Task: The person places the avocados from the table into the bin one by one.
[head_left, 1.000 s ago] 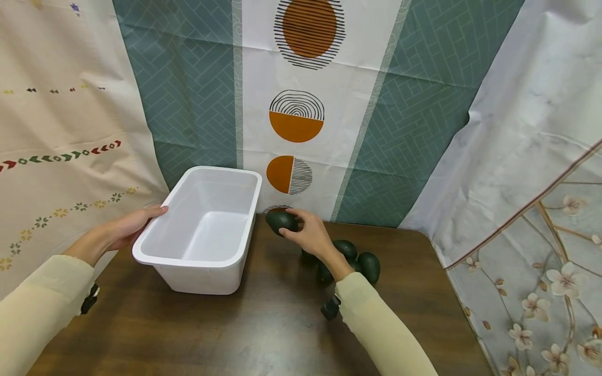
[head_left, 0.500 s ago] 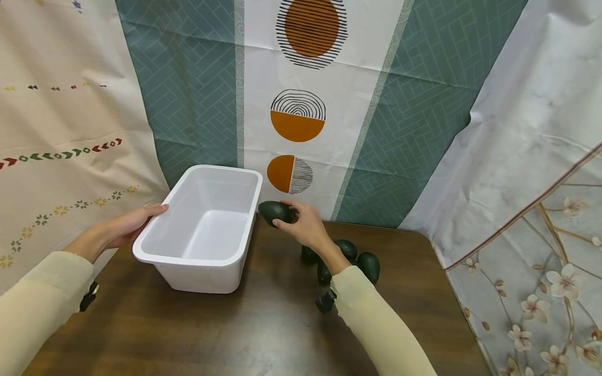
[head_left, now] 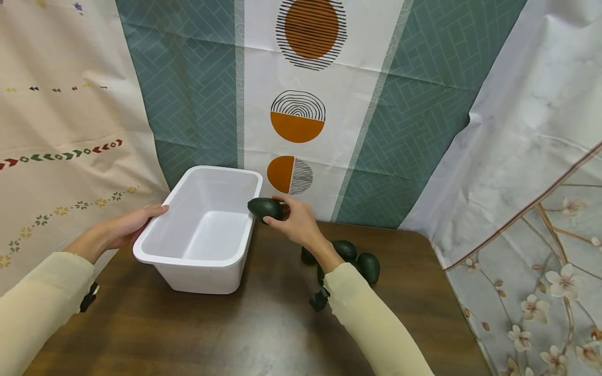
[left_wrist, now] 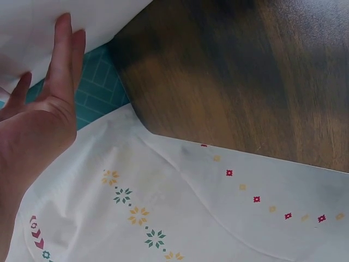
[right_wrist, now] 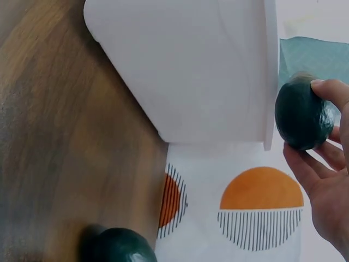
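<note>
My right hand [head_left: 301, 223] holds a dark green avocado [head_left: 264, 208] between thumb and fingertips. In the head view the avocado overlaps the right rim of a white plastic tub [head_left: 202, 278]; the right wrist view shows the avocado [right_wrist: 303, 114] beside the tub's rim, at about rim height. On the tub's left side, my left hand [head_left: 126, 226] grips the rim, and its fingers [left_wrist: 64, 60] lie along the outer wall in the left wrist view. The tub's visible inside holds nothing. More avocados [head_left: 369, 268] lie on the table, partly hidden by my right forearm.
The brown wooden table [head_left: 277, 334] bears the tub and the avocados. Patterned cloth [head_left: 301, 73] hangs close behind the tub, with a cream cloth [head_left: 61, 125] on the left and a white floral cloth [head_left: 531, 209] on the right.
My right hand has carried the avocado left and slightly up, from beside the tub to its right rim. The left hand and the tub have stayed in place.
</note>
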A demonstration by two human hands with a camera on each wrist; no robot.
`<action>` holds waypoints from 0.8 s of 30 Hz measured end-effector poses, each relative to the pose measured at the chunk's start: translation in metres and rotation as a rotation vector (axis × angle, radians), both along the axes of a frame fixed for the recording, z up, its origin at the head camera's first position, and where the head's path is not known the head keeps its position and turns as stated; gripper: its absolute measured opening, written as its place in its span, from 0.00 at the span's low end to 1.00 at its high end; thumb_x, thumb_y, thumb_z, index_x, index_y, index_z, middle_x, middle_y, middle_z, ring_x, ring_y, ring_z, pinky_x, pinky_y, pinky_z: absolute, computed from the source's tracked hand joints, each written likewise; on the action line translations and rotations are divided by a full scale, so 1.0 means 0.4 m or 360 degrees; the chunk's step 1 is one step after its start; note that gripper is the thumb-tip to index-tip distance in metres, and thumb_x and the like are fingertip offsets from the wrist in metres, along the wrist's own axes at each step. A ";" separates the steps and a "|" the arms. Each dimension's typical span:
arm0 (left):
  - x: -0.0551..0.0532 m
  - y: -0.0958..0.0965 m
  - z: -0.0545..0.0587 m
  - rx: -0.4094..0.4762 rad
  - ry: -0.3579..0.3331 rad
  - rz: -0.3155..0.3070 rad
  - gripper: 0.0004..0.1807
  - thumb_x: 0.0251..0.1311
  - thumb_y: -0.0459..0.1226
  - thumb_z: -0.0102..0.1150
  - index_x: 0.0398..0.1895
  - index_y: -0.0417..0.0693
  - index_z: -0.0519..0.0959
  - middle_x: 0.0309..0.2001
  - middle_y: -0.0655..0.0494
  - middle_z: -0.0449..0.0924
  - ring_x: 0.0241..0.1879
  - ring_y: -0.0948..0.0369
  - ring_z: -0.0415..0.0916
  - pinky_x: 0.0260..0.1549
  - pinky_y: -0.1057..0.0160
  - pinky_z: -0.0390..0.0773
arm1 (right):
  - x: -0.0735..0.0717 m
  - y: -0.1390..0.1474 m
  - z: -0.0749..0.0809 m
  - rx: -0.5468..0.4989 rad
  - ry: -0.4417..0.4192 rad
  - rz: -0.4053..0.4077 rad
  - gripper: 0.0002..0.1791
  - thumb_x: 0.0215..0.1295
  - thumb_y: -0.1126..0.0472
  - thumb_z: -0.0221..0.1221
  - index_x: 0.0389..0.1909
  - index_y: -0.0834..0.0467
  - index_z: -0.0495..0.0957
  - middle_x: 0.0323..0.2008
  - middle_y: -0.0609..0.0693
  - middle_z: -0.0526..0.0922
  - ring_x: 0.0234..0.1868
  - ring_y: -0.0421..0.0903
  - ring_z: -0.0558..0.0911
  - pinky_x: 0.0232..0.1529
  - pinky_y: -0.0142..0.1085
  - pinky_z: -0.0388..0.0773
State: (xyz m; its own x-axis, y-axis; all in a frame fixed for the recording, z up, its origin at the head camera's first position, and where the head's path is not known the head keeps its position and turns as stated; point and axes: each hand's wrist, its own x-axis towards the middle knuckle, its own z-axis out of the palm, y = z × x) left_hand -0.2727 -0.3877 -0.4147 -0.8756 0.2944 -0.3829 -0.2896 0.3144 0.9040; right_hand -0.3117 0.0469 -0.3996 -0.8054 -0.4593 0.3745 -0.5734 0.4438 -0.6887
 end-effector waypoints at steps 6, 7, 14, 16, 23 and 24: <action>0.000 0.000 0.002 0.0013 -0.0002 0.0001 0.41 0.85 0.56 0.32 0.83 0.39 0.37 0.62 0.41 0.72 0.56 0.50 0.79 0.53 0.49 0.82 | 0.003 -0.020 0.015 -0.0011 -0.0036 0.0027 0.33 0.66 0.54 0.74 0.70 0.56 0.77 0.64 0.53 0.81 0.54 0.52 0.86 0.56 0.43 0.84; 0.000 0.001 0.002 0.0010 -0.0001 -0.0001 0.41 0.85 0.56 0.32 0.83 0.38 0.37 0.62 0.41 0.72 0.56 0.50 0.79 0.53 0.49 0.82 | 0.003 -0.024 0.017 -0.0011 -0.0034 0.0036 0.33 0.66 0.55 0.74 0.69 0.56 0.77 0.64 0.54 0.81 0.55 0.52 0.86 0.56 0.42 0.84; 0.001 0.002 0.001 -0.0016 0.0005 -0.0016 0.41 0.85 0.56 0.31 0.84 0.38 0.37 0.63 0.39 0.72 0.56 0.50 0.79 0.52 0.48 0.82 | 0.005 -0.051 0.029 -0.0018 0.0082 0.0100 0.30 0.66 0.56 0.75 0.67 0.59 0.79 0.59 0.54 0.82 0.53 0.49 0.84 0.54 0.38 0.84; 0.000 0.001 0.001 -0.0018 0.0006 -0.0014 0.41 0.85 0.57 0.32 0.84 0.38 0.37 0.63 0.39 0.71 0.57 0.49 0.79 0.53 0.48 0.82 | 0.008 -0.059 0.032 -0.0020 0.0125 0.0102 0.30 0.65 0.56 0.75 0.66 0.59 0.79 0.58 0.54 0.82 0.53 0.48 0.83 0.53 0.37 0.84; -0.001 -0.003 -0.002 -0.0025 -0.0011 -0.0011 0.42 0.85 0.57 0.32 0.84 0.38 0.36 0.64 0.39 0.71 0.57 0.50 0.79 0.53 0.48 0.82 | 0.021 -0.091 0.038 -0.0021 0.0213 0.0121 0.30 0.64 0.57 0.75 0.65 0.60 0.80 0.60 0.54 0.83 0.55 0.48 0.82 0.52 0.38 0.85; -0.001 -0.004 -0.003 -0.0030 -0.0011 -0.0008 0.42 0.85 0.57 0.32 0.84 0.38 0.36 0.64 0.39 0.71 0.56 0.50 0.79 0.53 0.48 0.82 | 0.024 -0.096 0.038 -0.0010 0.0228 0.0119 0.30 0.64 0.57 0.75 0.65 0.60 0.80 0.60 0.54 0.83 0.56 0.48 0.82 0.53 0.38 0.84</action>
